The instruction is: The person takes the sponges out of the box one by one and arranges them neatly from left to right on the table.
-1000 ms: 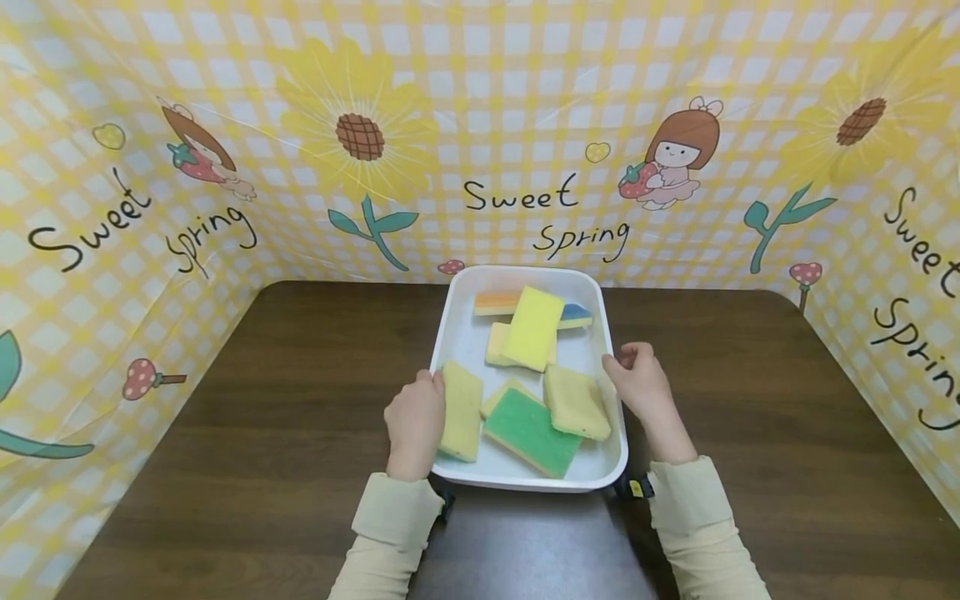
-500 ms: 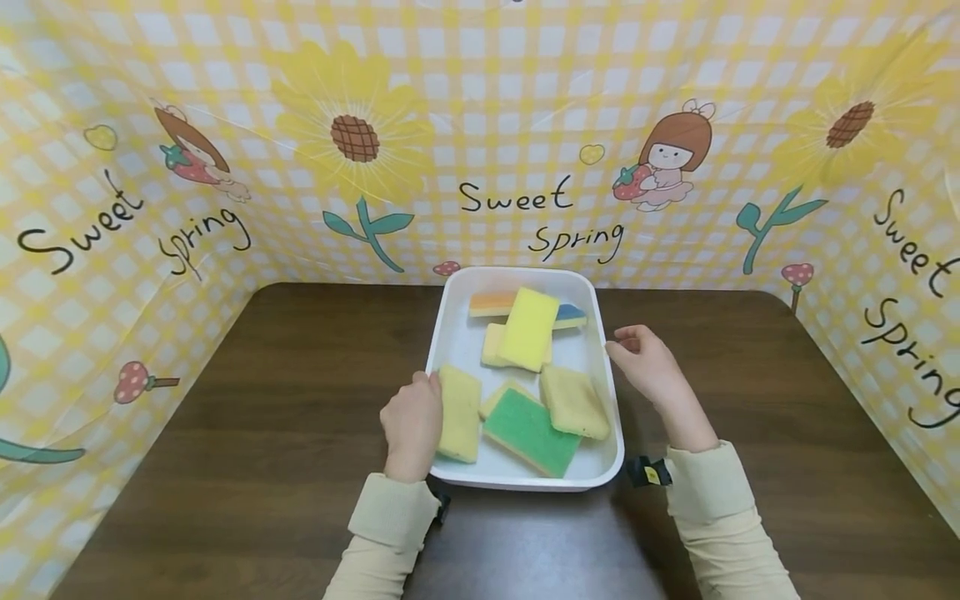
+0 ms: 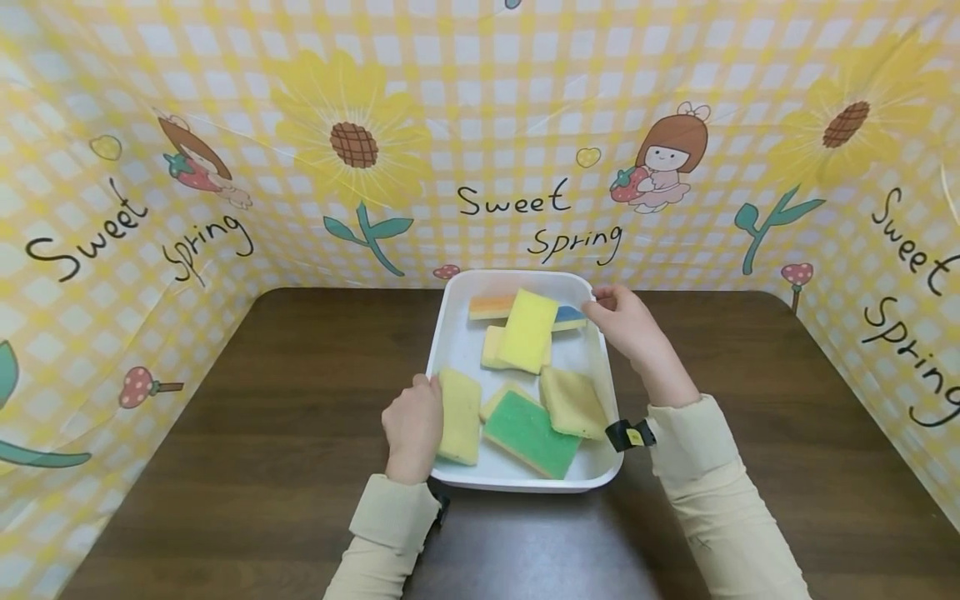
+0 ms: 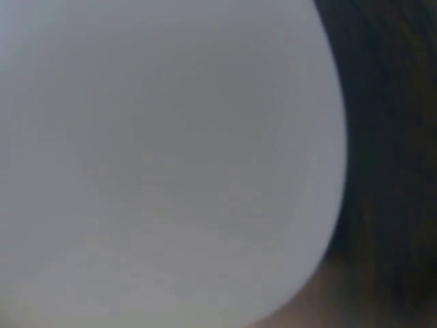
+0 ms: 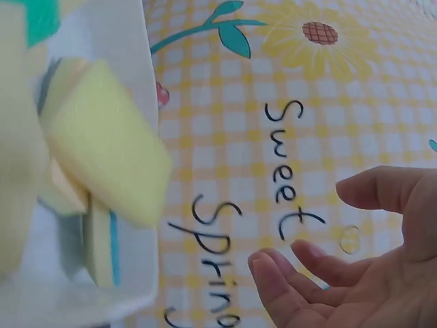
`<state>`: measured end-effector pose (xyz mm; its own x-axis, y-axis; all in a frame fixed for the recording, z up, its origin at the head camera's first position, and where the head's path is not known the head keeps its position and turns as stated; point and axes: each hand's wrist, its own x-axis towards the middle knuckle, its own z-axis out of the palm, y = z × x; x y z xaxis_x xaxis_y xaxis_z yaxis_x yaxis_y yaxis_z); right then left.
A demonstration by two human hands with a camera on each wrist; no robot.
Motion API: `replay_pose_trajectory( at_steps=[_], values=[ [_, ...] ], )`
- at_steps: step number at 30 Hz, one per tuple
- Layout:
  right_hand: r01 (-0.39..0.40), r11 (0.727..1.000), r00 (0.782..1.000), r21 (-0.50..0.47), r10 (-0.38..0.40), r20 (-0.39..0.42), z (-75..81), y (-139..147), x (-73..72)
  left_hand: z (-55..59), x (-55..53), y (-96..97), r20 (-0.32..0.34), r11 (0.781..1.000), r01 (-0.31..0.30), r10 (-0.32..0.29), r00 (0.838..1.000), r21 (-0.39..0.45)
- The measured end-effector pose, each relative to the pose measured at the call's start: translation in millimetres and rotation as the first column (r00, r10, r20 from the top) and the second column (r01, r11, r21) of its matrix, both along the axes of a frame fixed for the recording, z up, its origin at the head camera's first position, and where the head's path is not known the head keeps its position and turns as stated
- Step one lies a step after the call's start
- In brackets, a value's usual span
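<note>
A white tray [image 3: 525, 482] full of sponges stands on the table. My left hand [image 3: 412, 427] grips its left rim, close beside a pale yellow sponge [image 3: 459, 418]. In the left wrist view the tray's wall [image 4: 191, 137] fills most of the picture, blurred. Near the far right corner is my right hand [image 3: 626, 321], its thumb and fingers parted with nothing between them; the right wrist view shows that hand [image 5: 355, 260] beside the tray. Inside lie a green-faced sponge [image 3: 532, 433], a bent yellow one [image 3: 573, 402], and a bright yellow sponge [image 3: 528, 332] on top of others.
Also at the tray's far end are an orange-topped sponge [image 3: 489, 306] and a blue-topped sponge [image 3: 569, 317]. The dark wooden table [image 3: 300, 400] is enclosed at the back and sides by a yellow checked cloth [image 3: 480, 100] with flower prints.
My right hand has left the tray's right rim and moved forward along it to the far right corner. The left hand keeps its grip; the tray and sponges stay about where they were.
</note>
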<state>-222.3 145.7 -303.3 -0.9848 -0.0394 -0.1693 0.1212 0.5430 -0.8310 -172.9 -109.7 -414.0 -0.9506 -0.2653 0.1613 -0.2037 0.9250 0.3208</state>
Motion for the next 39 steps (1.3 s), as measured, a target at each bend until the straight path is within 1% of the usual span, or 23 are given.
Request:
replay_pose_trajectory(
  at_steps=[3, 6, 13, 15, 18, 22, 24, 27, 33, 37, 39],
  values=[
    [0.005, 0.999, 0.999, -0.039, -0.004, 0.035, -1.4, -10, -8.8, -1.0, -0.8, -0.1, 0.003, 1.000, 0.003, -0.003, 1.000, -0.001],
    [0.005, 0.998, 0.997, -0.059, 0.000, 0.075, -6.7, -20, -16.0, -1.6, -1.1, -0.2, 0.003, 1.000, 0.002, -0.002, 1.000, -0.002],
    [0.024, 0.997, 0.989, -0.071, -0.014, 0.146, -28.2, -40, -28.8, -2.9, -0.5, -1.4, -0.004, 1.000, -0.002, 0.002, 1.000, -0.012],
    [0.026, 0.998, 0.989, -0.053, -0.018, 0.150, -36.5, -45, -32.7, -3.5, 0.1, -1.3, -0.017, 1.000, -0.002, 0.002, 1.000, -0.018],
    [0.018, 1.000, 0.987, 0.003, -0.018, 0.162, -46.3, -50, -34.5, -3.9, 1.2, -0.8, -0.035, 1.000, 0.000, -0.001, 0.999, -0.028],
    [0.006, 0.999, 0.974, 0.051, -0.018, 0.225, -54.8, -54, -33.3, -3.8, 1.6, 0.3, -0.058, 0.999, -0.002, 0.000, 0.998, -0.035],
    [0.012, 0.999, 0.969, 0.048, -0.023, 0.245, -59.5, -57, -33.2, -3.4, 1.5, 0.6, -0.060, 0.999, -0.003, 0.001, 0.998, -0.034],
    [0.018, 0.999, 0.972, 0.029, -0.024, 0.235, -68.9, -59, -33.4, -2.7, 1.6, 0.9, -0.053, 1.000, -0.006, 0.004, 0.999, -0.030],
    [0.049, 0.995, 0.982, -0.088, -0.031, 0.188, -90.0, -58, -32.8, -3.4, 2.1, 2.0, -0.064, 0.999, -0.005, 0.002, 0.998, -0.046],
    [0.062, 0.987, 0.987, -0.151, -0.039, 0.153, -95.7, -59, -33.0, -3.2, 2.3, 2.0, -0.072, 0.999, -0.008, 0.004, 0.997, -0.050],
    [0.059, 0.985, 0.990, -0.159, -0.037, 0.138, -96.3, -59, -33.7, -3.7, 2.0, 1.9, -0.079, 0.999, -0.010, 0.006, 0.997, -0.051]
  ],
)
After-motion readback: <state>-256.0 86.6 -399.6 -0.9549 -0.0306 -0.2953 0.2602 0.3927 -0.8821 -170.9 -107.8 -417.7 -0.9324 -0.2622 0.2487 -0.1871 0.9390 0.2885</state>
